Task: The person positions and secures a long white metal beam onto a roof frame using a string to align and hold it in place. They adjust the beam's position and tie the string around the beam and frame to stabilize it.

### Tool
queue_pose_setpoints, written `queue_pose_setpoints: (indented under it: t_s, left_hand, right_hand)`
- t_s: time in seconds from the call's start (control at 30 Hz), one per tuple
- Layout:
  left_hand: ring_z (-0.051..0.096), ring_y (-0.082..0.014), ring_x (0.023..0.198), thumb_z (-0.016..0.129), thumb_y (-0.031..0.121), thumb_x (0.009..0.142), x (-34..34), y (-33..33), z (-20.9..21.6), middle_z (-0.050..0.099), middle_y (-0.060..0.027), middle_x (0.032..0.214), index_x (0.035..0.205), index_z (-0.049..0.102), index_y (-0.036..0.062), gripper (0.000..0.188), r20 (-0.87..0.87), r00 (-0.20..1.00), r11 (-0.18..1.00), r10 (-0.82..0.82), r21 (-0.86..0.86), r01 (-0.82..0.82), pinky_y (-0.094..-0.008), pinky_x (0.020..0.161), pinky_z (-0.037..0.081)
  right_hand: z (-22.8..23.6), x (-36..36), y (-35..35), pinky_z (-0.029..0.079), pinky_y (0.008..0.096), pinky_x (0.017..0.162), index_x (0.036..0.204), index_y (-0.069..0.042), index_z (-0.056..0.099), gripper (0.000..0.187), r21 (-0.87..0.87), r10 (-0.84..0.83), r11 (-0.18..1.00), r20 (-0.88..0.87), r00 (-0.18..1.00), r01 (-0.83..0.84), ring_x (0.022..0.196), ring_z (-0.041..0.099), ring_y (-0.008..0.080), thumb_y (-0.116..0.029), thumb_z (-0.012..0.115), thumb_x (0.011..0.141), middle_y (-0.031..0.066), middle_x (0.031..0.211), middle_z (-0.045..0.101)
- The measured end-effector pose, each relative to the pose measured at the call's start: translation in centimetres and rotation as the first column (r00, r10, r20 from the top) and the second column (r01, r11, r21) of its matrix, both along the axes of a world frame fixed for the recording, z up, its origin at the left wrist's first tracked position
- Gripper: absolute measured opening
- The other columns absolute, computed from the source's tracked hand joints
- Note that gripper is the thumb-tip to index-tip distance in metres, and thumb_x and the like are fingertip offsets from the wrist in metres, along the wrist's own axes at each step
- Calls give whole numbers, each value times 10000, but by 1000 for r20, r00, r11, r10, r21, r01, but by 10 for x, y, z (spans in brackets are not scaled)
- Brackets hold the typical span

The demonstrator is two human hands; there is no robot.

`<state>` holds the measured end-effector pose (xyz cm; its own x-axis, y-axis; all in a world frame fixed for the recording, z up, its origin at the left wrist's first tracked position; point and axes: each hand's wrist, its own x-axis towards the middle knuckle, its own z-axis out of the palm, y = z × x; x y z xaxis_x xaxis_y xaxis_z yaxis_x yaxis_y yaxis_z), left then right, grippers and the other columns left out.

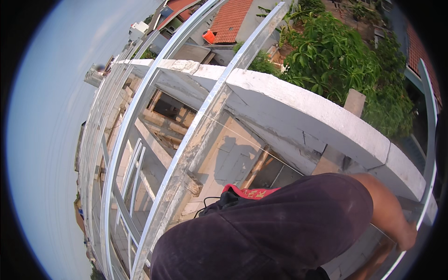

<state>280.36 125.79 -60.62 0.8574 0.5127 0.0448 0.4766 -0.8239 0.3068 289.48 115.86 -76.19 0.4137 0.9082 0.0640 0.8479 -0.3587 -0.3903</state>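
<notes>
At the far right, my right hand (407, 237) appears closed around a thin, curving silver metal rail (427, 189). Its fingers are small and partly hidden. Dark cloth (270, 224) covers much of the lower middle, with bare skin coming out of its right end toward that hand. Below it shows part of another bare limb (371, 263), and I cannot tell which one it is. No left hand can be made out. Beyond the dark cloth lie a red item with yellow lettering (252, 192) and a black cable (207, 200).
Long silver metal beams (186, 137) slant across the left and middle. A white-topped masonry wall (298, 95) curves to the right, with a leafy tree (326, 53) behind it. Far below is a pale floor (212, 170) carrying a shadow. Tiled roofs (232, 21) stand beyond.
</notes>
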Motion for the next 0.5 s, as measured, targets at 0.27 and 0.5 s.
queue_pose_setpoints:
  t_s: [0.27,0.5]
  left_hand:
    - [743,-278,881,759,131,672,-60,-33,76,761,-118,888,823,802,108,159,201,975,984,-94,-128,121,-404,705,568]
    - [753,-284,854,656,373,938,-149,32,94,763,-170,893,932,786,28,369,-62,995,967,83,-235,-96,-419,772,582]
  right_hand:
    - [13,24,-41,513,435,944,1352,-71,614,713,-61,-257,965,-19,966,255,1181,654,302,-660,431,994,141,1280,686]
    - [86,-130,13,515,525,859,1008,-25,596,200,47,-5,999,-33,999,6,943,693,414,-91,411,968,201,951,715]
